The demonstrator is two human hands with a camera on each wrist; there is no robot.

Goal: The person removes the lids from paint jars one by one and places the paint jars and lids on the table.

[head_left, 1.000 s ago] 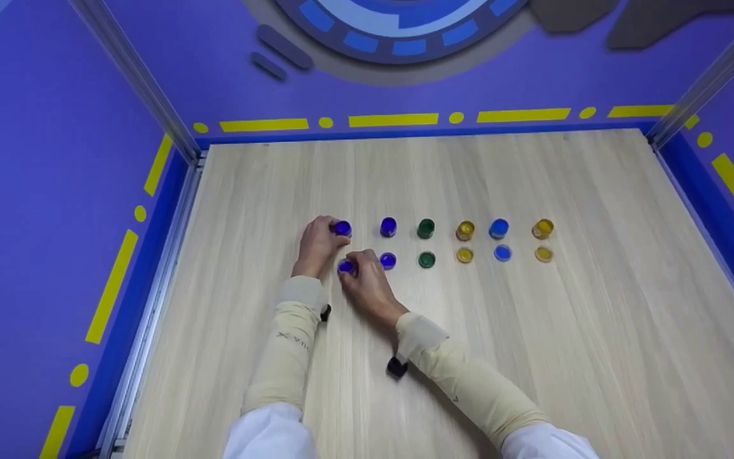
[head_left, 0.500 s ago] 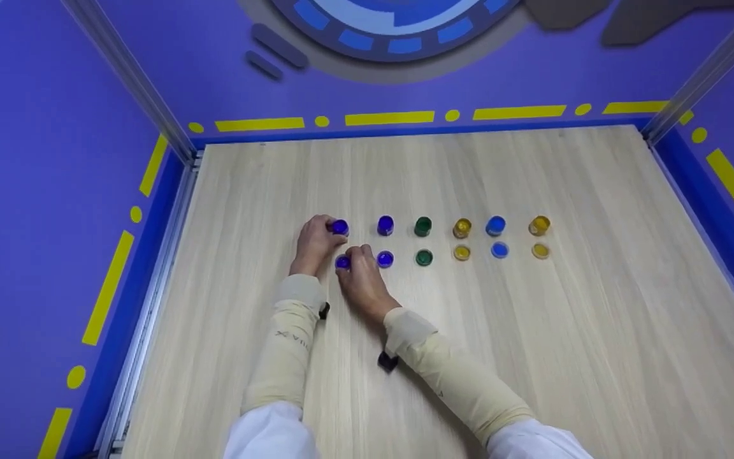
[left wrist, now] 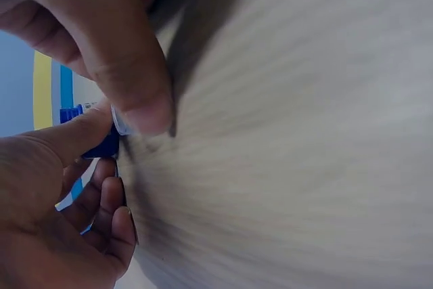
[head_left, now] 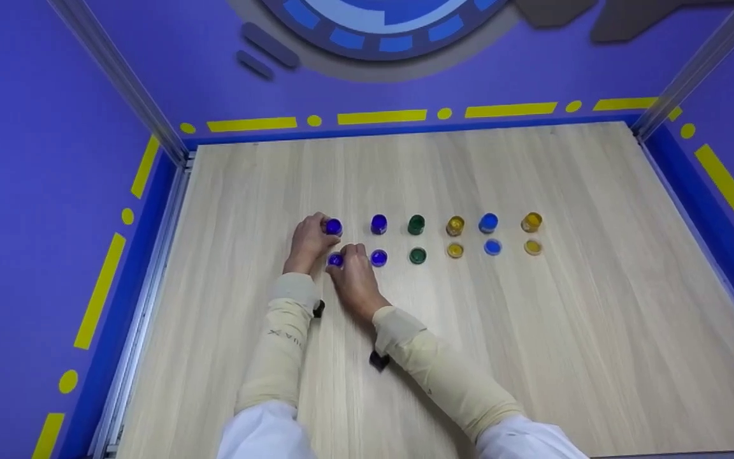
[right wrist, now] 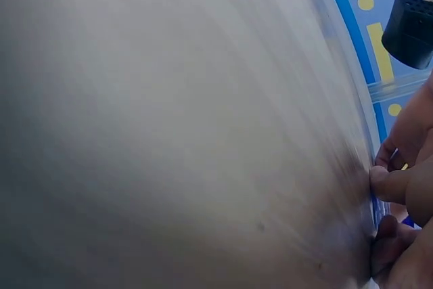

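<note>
My left hand grips a small violet-blue paint jar, which stands uncapped at the left end of a row. In the left wrist view, its thumb and curled fingers lie round the blue jar. Just in front of that jar, my right hand pinches a violet-blue lid low at the tabletop, thumb on the near side. The right wrist view shows these fingers down at the table surface, hiding most of the lid. A second violet jar and its lid are beside the hands.
Rightward along the row stand open jars: green, yellow, blue and ochre. A lid of like colour lies before each, such as the green lid. Blue-purple walls enclose the wooden table.
My right hand has slid the violet lid a little away from me, closer to the left jar and level with the other lids. The left hand keeps its grip. The head view has shifted slightly.
</note>
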